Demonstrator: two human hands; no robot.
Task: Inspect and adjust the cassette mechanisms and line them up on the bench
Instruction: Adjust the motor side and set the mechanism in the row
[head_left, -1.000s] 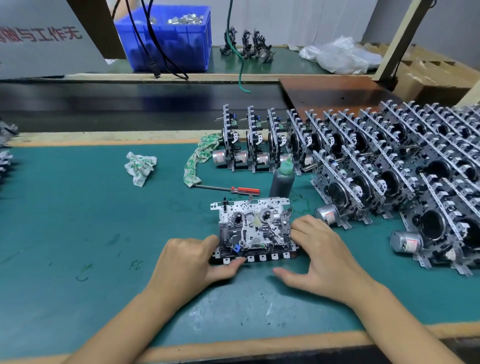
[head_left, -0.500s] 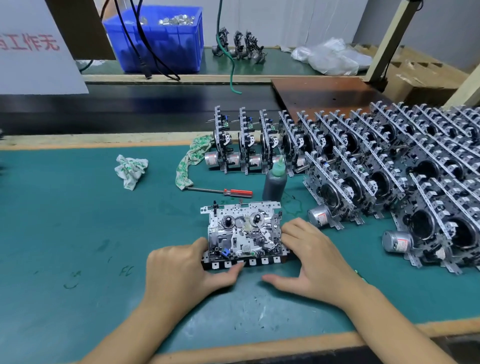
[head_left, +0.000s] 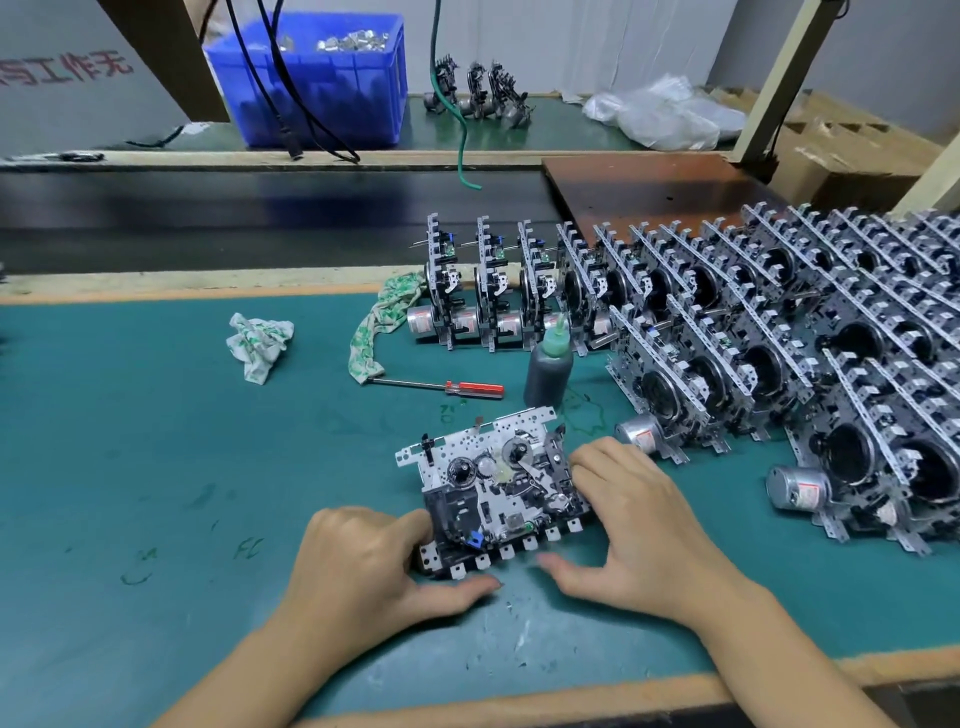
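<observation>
Now | cassette mechanism (head_left: 493, 488) between hands | left hand (head_left: 363, 566), right hand (head_left: 639, 525) both gripping it (flat on bench (head_left: 130, 467))

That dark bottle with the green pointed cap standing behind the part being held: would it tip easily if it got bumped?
Probably yes. The bottle stands upright, tall for its narrow base, so a nudge near the green cap would likely topple it. Being round, it would probably roll on the green mat. It looks like soft plastic, so likely not fragile.
</observation>
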